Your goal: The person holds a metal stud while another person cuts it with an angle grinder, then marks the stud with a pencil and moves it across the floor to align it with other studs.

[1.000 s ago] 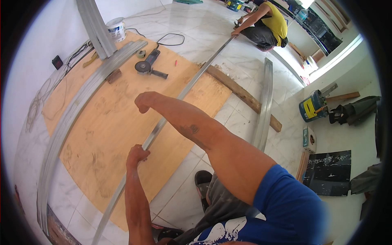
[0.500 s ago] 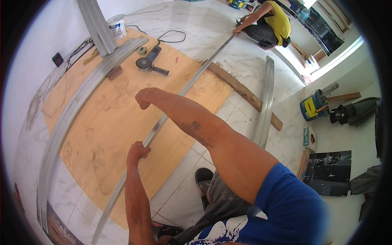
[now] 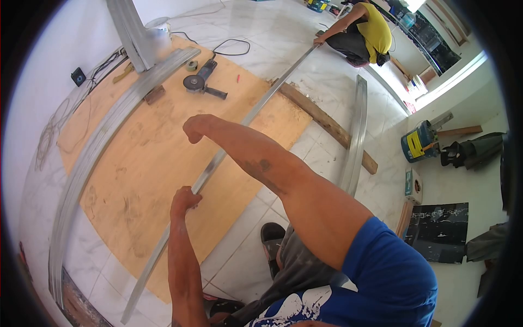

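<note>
A long thin metal bar [image 3: 261,102] runs diagonally over the plywood sheet [image 3: 131,180]. My left hand [image 3: 186,200] is closed around its nearer part. My right hand [image 3: 197,128] hangs bent at the wrist above the plywood, left of the bar; its fingers are curled down and mostly hidden, so I cannot see whether it holds anything. At the bar's far end, a person in a yellow top [image 3: 375,34] crouches with a hand on it. An angle grinder [image 3: 200,82] lies on the plywood beyond my right hand, beside a roll of tape [image 3: 192,66].
Metal channels [image 3: 92,147] lie along the left, with more [image 3: 131,35] standing behind them. A wooden plank [image 3: 327,128] and another channel [image 3: 357,131] lie to the right. The grinder's cord [image 3: 234,48] curls on the tiles. A bucket [image 3: 419,141] stands at right.
The view has shifted slightly. Both my hands keep nearly the same places, and the bar has hardly moved. The crouching person's arms have shifted a little.
</note>
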{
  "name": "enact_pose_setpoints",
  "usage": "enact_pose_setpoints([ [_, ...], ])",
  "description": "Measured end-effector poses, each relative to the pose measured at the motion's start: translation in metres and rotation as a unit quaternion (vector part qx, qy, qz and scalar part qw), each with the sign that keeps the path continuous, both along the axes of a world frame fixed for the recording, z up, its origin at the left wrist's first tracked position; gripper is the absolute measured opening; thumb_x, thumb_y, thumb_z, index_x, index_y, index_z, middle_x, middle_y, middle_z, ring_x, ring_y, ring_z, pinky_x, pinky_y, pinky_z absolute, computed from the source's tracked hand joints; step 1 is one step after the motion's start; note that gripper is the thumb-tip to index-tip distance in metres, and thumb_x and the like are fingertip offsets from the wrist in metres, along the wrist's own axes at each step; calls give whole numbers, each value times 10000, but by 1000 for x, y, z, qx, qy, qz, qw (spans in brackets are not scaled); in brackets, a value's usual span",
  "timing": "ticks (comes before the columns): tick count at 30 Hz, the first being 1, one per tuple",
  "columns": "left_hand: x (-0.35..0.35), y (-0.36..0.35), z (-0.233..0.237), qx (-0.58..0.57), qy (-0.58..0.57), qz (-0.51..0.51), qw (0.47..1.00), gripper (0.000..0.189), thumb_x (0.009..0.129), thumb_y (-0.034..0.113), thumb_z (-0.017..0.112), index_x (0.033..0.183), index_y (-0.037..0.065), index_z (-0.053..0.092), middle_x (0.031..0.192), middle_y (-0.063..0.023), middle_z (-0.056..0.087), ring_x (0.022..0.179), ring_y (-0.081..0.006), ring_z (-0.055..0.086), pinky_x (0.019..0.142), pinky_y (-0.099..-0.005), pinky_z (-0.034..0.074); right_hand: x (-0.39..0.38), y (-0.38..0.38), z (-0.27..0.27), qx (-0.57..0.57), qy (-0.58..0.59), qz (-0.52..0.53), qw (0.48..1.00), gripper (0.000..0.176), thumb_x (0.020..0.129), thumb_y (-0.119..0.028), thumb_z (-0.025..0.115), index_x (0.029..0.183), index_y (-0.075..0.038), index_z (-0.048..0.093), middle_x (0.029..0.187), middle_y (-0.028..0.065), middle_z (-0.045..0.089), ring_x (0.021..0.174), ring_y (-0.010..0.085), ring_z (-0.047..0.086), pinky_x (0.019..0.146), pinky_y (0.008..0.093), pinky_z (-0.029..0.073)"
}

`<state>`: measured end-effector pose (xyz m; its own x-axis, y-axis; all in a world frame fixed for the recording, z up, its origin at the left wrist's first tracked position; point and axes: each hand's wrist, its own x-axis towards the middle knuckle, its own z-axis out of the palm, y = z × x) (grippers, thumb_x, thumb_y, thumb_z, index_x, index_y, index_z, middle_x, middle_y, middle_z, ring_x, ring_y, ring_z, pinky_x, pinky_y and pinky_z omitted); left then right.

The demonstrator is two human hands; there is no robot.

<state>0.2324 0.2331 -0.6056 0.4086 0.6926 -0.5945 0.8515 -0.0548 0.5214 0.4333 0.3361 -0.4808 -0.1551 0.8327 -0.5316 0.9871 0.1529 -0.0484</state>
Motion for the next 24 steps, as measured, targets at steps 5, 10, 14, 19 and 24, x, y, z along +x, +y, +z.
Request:
enact_pose_setpoints([
  [5, 1, 1, 2, -11, 6, -15, 1000, 245, 731, 239, 626, 732, -1, 677, 657, -124, 702, 631, -229, 709, 693, -354, 571, -1, 1, 2, 8, -6, 4, 1000, 236, 771, -114, 579, 935, -42, 733, 1023, 158, 707, 979, 307, 665, 807, 422, 525],
  [10, 2, 0, 1, -1, 19, -16, 1000, 248, 731, 241, 635, 742, -4, 676, 651, -123, 700, 639, -226, 708, 694, -355, 572, 0, 1, 2, -3, 2, 0, 1000, 222, 766, -119, 577, 906, -52, 737, 994, 154, 709, 960, 306, 665, 797, 421, 522],
  [14, 0, -2, 9, -16, 15, -5, 1000, 244, 723, 227, 629, 776, -7, 676, 655, -126, 700, 646, -232, 708, 687, -358, 573, -2, 3, 4, -11, -10, 7, 1000, 226, 766, -118, 580, 915, -49, 736, 1012, 155, 708, 971, 306, 664, 802, 419, 523],
  [19, -1, -2, 2, -7, 3, 1, 1000, 247, 713, 211, 613, 793, -15, 671, 654, -131, 700, 616, -237, 703, 678, -355, 573, 0, -3, 13, 0, 8, -8, 1000, 232, 774, -117, 587, 937, -44, 734, 1034, 152, 707, 994, 310, 663, 816, 423, 526],
  [24, -1, -3, 6, -3, -3, -9, 1000, 249, 708, 206, 609, 790, -21, 670, 642, -137, 694, 606, -229, 702, 671, -346, 573, -3, 4, 2, -8, -17, -13, 1000, 235, 778, -117, 592, 951, -52, 736, 1035, 146, 708, 994, 309, 665, 817, 421, 528],
])
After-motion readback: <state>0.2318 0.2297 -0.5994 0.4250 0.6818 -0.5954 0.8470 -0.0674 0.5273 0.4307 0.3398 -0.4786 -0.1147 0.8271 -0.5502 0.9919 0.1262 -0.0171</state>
